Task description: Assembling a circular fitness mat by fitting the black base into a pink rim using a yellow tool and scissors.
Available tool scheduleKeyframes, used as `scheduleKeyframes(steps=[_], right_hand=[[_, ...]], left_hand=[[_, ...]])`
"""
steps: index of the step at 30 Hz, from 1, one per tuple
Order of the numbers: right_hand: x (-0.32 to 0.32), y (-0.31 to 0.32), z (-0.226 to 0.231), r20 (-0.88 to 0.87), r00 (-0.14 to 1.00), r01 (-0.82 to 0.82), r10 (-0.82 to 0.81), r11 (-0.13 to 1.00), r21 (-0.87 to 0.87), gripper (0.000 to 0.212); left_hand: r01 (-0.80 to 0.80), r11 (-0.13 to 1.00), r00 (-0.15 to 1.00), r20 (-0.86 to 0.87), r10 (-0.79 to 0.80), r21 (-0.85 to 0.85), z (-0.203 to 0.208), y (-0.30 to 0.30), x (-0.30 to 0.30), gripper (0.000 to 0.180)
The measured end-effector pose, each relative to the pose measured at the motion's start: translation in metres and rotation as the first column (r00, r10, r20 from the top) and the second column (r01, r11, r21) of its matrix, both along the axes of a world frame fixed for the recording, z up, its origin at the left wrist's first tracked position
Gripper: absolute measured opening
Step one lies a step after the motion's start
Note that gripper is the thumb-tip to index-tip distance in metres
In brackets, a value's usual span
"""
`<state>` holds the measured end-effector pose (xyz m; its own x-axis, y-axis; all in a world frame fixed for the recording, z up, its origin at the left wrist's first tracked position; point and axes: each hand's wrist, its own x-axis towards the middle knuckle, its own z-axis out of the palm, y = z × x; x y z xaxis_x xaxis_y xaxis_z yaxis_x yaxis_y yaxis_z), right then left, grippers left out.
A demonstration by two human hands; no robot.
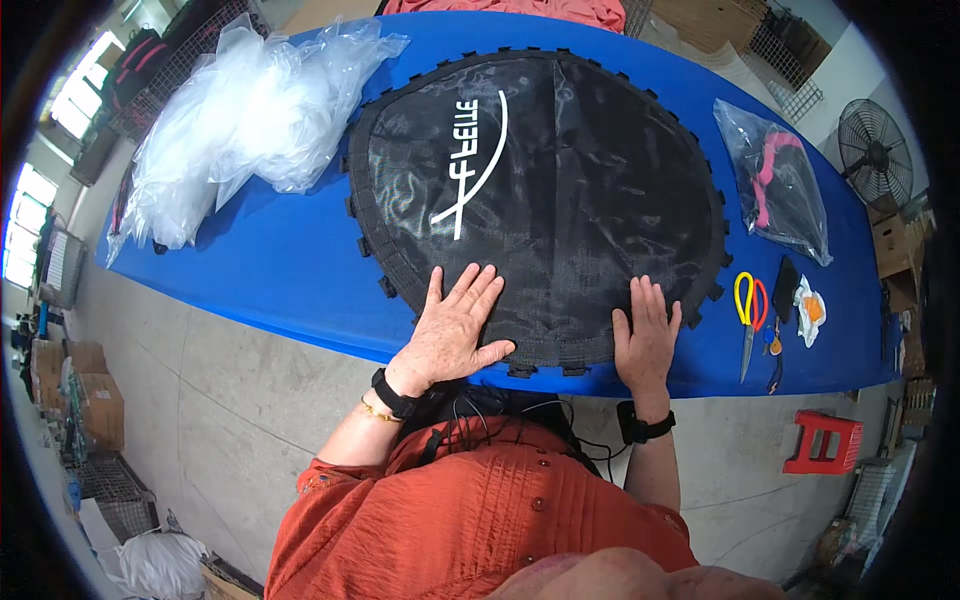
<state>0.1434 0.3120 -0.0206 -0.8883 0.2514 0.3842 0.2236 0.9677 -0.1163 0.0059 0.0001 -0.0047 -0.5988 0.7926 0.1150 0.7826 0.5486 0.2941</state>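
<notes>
A round black mesh mat (610,190), edged with a band and several small tabs, lies flat on the blue table (270,290). White lettering and a curved stroke show on its left half, and a crease runs down its middle. My left hand (455,325) rests flat on the near left edge of the mat, fingers spread and thumb pointing right. Over the near right edge lies my right hand (648,335), palm down with its fingers stretched forward. Neither hand holds anything.
Clear plastic bags (265,110) are heaped at the back left. A bag with a black and pink item (775,180) lies at the right. Nearer are scissors (748,315), keys (773,345) and an orange item on white wrapping (812,310). A red stool (823,442) stands on the floor.
</notes>
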Motion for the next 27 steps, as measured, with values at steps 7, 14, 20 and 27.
scheduleKeyframes(steps=[7,14,20,27], right_hand=[[0.0008,-0.0007,0.0011,0.008,1.000,0.008,-0.008,0.999,-0.036,0.054],[-0.0002,-0.0017,0.0008,-0.010,1.000,-0.001,0.001,1.000,-0.030,0.053],[0.0001,-0.0003,-0.0002,-0.020,1.000,-0.002,0.002,1.000,-0.027,0.053],[0.0053,0.0000,-0.0019,-0.029,0.999,-0.024,0.023,0.999,-0.028,0.053]], left_hand=[[0.001,1.000,1.000,0.007,-0.001,-0.001,0.0014,0.0002,0.0005,0.099],[-0.003,1.000,1.000,0.008,0.003,-0.004,0.0003,-0.0008,-0.0001,0.099],[-0.001,1.000,1.000,-0.003,0.001,0.001,-0.0004,0.0000,-0.0002,0.098],[-0.003,1.000,1.000,0.013,0.003,-0.003,0.0000,0.0008,0.0010,0.098]])
